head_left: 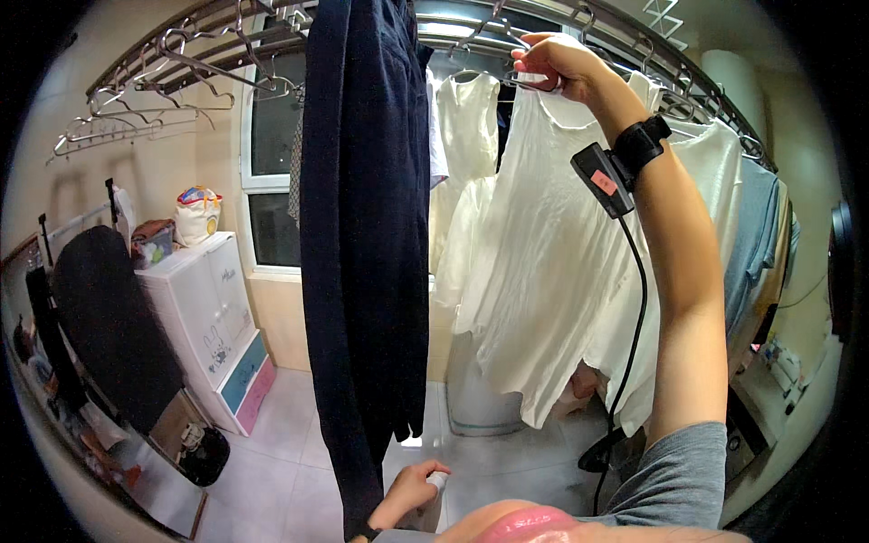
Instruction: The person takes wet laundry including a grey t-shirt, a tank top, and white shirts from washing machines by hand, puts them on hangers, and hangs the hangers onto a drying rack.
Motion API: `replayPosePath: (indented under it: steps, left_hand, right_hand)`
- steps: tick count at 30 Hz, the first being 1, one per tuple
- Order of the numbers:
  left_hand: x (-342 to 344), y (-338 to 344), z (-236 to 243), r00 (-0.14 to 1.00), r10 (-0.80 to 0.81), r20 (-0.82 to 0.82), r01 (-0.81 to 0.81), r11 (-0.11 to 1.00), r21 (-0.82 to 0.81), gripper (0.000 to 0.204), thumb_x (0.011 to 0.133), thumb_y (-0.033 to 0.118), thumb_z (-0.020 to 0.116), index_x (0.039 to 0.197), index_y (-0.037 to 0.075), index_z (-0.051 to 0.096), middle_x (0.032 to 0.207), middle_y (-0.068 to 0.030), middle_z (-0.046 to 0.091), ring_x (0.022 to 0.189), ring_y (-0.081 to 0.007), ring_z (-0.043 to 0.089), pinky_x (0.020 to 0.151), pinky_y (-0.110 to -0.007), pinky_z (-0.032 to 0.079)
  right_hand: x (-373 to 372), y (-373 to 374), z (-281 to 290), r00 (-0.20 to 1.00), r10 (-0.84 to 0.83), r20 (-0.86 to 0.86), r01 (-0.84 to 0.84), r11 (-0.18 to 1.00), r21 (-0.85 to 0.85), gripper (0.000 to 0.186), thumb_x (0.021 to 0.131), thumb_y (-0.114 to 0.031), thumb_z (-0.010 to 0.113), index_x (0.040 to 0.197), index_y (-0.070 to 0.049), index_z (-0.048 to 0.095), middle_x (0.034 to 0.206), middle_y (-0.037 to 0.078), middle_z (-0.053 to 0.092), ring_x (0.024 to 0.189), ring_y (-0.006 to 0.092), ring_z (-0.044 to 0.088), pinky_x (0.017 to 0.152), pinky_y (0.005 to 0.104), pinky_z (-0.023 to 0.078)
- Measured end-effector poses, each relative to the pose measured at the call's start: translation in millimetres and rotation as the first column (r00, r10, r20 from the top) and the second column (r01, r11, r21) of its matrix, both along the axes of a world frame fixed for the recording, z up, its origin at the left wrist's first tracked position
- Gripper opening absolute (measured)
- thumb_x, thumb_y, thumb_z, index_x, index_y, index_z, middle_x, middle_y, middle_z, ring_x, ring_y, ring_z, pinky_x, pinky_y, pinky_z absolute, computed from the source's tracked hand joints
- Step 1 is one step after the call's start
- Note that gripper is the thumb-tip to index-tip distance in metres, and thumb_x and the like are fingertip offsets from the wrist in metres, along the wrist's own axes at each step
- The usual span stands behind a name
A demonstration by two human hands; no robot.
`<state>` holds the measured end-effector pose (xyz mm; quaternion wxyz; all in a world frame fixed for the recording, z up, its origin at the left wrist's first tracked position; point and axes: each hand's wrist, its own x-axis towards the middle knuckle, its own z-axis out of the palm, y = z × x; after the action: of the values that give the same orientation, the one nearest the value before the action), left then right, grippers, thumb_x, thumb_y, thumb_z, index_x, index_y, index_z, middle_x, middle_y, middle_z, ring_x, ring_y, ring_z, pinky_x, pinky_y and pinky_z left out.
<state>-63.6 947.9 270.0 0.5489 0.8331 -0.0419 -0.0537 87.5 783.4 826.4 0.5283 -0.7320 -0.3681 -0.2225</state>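
My right hand point(559, 65) is raised to the overhead rail. Its fingers are closed around a thin metal hanger point(534, 87) that carries a sleeveless white garment point(534, 217). Low in front of my body, my left hand point(412, 496) has its fingers curled around something whitish, too small to name. Dark navy trousers point(367, 226) hang long from the rail, left of the white garment and above my left hand. Behind them a smaller white sleeveless top point(468, 118) hangs on its own hanger. Further white clothing point(706, 172) hangs behind my right forearm.
Bare wire hangers point(172, 86) crowd the rail's left end. Blue-grey clothes point(756, 217) hang far right. A white cabinet point(204, 299) with coloured drawers stands left, bearing a patterned bag point(197, 217). Nearer is a dark-covered rack point(109, 317). A black cable point(641, 308) dangles from my right wrist device.
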Motion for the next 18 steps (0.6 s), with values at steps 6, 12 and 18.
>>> replayPosePath:
  steps: [6, 12, 18]
  left_hand:
    - [5.9, 3.3, 4.4, 0.998, -0.011, -0.055, 0.012, 1.000, 0.001, 0.024, 0.077, 0.011, 0.056, 0.098, 0.012, 0.066, 0.080, -0.0127, 0.066, 0.074, -0.0207, 0.063, 0.066, -0.030, 0.048]
    - [21.7, 5.5, -7.0, 0.979, 0.066, 0.194, -0.046, 0.994, -0.102, 0.023, 0.076, 0.004, 0.054, 0.096, 0.010, 0.064, 0.079, -0.0088, 0.066, 0.068, -0.0163, 0.061, 0.061, -0.029, 0.047]
    - [56.6, 8.3, 2.6, 0.964, 0.089, 0.250, -0.061, 0.991, -0.120, 0.015, 0.083, 0.013, 0.057, 0.096, 0.007, 0.062, 0.077, -0.0083, 0.063, 0.070, -0.0161, 0.059, 0.062, -0.030, 0.046]
  right_hand:
    - [-10.2, 2.5, -21.0, 0.992, -0.012, 0.123, 0.005, 0.998, 0.058, 0.056, 0.079, 0.001, 0.056, 0.130, -0.001, 0.035, 0.104, 0.011, 0.057, 0.085, 0.0153, 0.060, 0.080, 0.0287, 0.052]
    - [-64.2, -23.9, -177.0, 0.964, 0.110, 0.241, -0.165, 0.962, 0.220, 0.066, 0.083, -0.007, 0.060, 0.137, -0.003, 0.022, 0.098, 0.010, 0.055, 0.082, 0.0175, 0.058, 0.086, 0.0312, 0.046]
    - [-118.3, -66.0, -351.4, 0.904, 0.200, -0.377, -0.060, 0.934, 0.352, 0.068, 0.086, -0.010, 0.057, 0.139, -0.006, 0.014, 0.083, 0.004, 0.050, 0.062, 0.0087, 0.048, 0.063, 0.0252, 0.046]
